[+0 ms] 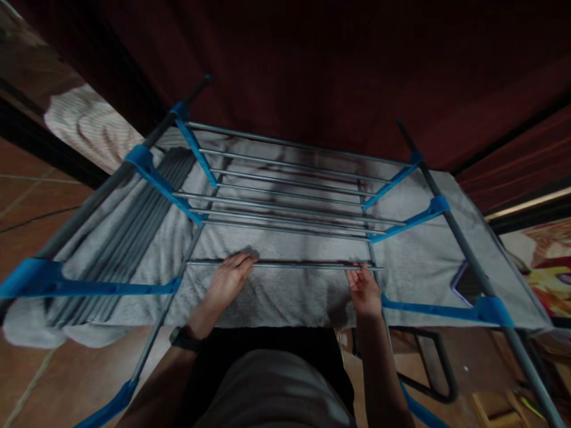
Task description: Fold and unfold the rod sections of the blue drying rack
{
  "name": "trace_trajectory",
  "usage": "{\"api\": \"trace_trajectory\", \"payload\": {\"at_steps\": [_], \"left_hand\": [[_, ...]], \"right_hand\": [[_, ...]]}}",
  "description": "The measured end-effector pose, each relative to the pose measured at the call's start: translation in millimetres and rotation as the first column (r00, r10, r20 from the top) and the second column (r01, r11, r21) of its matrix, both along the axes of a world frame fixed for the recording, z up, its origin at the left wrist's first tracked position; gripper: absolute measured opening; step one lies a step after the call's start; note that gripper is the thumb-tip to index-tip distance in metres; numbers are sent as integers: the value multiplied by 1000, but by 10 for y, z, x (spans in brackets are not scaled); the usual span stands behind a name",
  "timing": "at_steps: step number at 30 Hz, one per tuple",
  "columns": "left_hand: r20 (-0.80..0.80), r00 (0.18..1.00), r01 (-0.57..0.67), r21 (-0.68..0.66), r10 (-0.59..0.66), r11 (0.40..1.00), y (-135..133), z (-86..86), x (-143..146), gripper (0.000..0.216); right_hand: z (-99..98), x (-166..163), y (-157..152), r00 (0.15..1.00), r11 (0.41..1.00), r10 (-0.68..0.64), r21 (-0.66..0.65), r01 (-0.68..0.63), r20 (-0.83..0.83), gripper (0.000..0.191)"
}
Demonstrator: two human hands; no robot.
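A grey metal tube [298,265] runs crosswise low over the cloth, inside a rack frame of grey tubes and blue plastic brackets [160,184]. My left hand [229,278] is closed over the tube left of its middle. Near the tube's right end, my right hand [366,291] grips it from below between thumb and fingers. Farther off, several crossbars [285,209] span the left and right blue brackets in two tiers. The nearer bracket on the left [120,288] and its partner on the right [437,309] carry no crossbar between them.
A grey cloth [276,303] covers the table under the rack. Several loose tubes [129,238] lie side by side on its left part. A phone-like dark object [466,285] rests at the right. Dark red curtain [312,71] hangs behind; a black metal frame [446,368] stands below right.
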State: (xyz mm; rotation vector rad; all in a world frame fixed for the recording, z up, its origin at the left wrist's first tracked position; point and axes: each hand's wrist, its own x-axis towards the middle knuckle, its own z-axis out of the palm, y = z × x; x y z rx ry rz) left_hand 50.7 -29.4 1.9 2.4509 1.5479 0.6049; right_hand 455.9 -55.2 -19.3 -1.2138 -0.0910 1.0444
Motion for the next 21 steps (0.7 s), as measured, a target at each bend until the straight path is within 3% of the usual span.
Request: {"api": "trace_trajectory", "payload": {"at_steps": [6, 14, 21], "left_hand": [[-71, 992, -99, 28, 100, 995, -38, 87, -23, 33], [-96, 922, -370, 64, 375, 927, -106, 169, -138, 33], [157, 791, -606, 74, 591, 792, -97, 188, -269, 23]], "right_hand": [[-135, 85, -54, 998, 999, 39, 29, -40, 46, 12], [-152, 62, -52, 999, 999, 30, 24, -31, 38, 4], [-171, 111, -55, 1000, 999, 13, 35, -13, -8, 10]]}}
